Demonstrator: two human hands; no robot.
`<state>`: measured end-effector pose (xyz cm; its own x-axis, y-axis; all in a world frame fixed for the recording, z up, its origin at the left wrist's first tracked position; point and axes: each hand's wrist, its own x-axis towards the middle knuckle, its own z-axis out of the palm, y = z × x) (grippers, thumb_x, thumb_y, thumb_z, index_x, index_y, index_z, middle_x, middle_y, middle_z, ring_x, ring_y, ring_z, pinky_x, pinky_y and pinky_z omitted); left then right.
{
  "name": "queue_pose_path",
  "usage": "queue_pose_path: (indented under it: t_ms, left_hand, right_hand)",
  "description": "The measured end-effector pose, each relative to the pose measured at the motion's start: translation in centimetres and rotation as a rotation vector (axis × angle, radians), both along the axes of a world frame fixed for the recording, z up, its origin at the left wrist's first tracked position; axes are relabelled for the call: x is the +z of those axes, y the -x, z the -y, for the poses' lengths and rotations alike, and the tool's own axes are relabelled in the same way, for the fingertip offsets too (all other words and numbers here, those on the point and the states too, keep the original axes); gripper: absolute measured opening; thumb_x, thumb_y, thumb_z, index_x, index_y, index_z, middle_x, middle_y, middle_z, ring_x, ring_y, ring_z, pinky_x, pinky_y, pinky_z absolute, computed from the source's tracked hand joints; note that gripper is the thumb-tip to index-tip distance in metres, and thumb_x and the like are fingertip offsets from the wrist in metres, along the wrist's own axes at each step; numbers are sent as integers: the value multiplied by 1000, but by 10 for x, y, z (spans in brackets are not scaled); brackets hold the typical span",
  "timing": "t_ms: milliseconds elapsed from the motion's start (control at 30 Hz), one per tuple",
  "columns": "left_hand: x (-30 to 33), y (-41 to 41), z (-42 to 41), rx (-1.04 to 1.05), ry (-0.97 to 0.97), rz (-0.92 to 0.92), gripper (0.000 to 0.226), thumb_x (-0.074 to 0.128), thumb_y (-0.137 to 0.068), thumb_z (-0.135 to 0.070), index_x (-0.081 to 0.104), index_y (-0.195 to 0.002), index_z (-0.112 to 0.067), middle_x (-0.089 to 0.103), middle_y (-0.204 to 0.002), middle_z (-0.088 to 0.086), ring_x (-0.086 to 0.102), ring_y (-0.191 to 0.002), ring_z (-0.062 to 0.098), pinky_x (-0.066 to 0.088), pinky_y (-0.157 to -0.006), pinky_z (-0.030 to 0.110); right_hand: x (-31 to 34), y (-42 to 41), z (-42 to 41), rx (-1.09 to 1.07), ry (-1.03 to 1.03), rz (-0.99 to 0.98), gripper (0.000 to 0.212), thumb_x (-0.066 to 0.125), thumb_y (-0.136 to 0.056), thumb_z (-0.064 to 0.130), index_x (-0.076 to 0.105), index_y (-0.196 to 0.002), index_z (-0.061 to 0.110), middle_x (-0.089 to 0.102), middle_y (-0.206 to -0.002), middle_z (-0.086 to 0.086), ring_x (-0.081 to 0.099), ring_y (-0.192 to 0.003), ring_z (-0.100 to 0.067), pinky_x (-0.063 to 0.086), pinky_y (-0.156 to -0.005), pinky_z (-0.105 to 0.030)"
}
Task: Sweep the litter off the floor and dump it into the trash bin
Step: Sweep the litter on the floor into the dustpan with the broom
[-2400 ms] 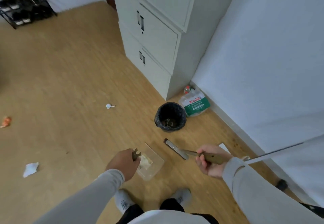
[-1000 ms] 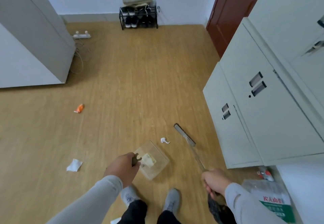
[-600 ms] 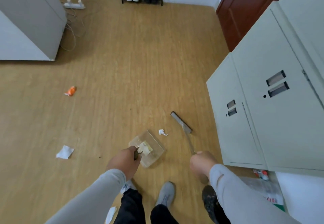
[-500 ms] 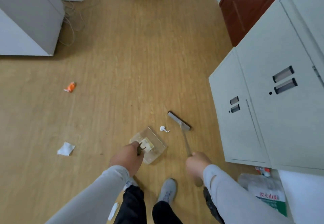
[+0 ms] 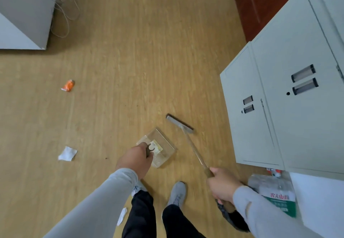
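My left hand [image 5: 135,160] grips the dark handle of a clear dustpan [image 5: 165,153] that lies low over the wooden floor, with a yellowish scrap [image 5: 156,147] inside. My right hand [image 5: 221,183] grips the broom's wooden handle; the broom head [image 5: 179,124] sits on the floor just right of the pan's far corner. Litter lies to the left: an orange wrapper [image 5: 68,85], a white crumpled paper [image 5: 67,153], and a white scrap [image 5: 122,216] by my left foot. The black trash bin [image 5: 229,218] shows only partly under my right arm.
A grey metal cabinet [image 5: 279,107] stands close on the right, with a brown door [image 5: 260,5] behind it. A wrapped pack of water bottles [image 5: 275,195] lies beside the bin. A white cabinet [image 5: 24,10] and loose cables [image 5: 63,14] are at the far left.
The view turned from the bin toward the open floor. The broom head drew closer to the dustpan, and the small white scrap between them is no longer in sight.
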<state>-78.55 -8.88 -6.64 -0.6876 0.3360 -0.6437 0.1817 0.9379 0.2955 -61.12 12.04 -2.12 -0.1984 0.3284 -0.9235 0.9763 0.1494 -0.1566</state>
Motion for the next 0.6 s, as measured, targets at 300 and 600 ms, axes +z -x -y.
queue_pose_path:
  t_ms: [300, 600]
  left_hand:
    - [22, 41, 6, 95, -50, 140, 12, 49, -92, -32, 59, -98, -30, 64, -82, -9, 64, -69, 14, 45, -53, 26]
    - [106, 99, 52, 150, -194, 14, 15, 52, -87, -37, 61, -94, -28, 68, -81, -7, 68, -74, 22, 57, -70, 32]
  right_hand:
    - [57, 30, -30, -309, 177, 29, 38, 55, -96, 7, 59, -134, 5, 56, -59, -3, 43, -42, -9, 34, -38, -18]
    - [131, 81, -2, -387, -15, -235, 5, 52, -100, 6, 55, -97, 7, 53, -50, -1, 41, -33, -8, 34, -35, -17]
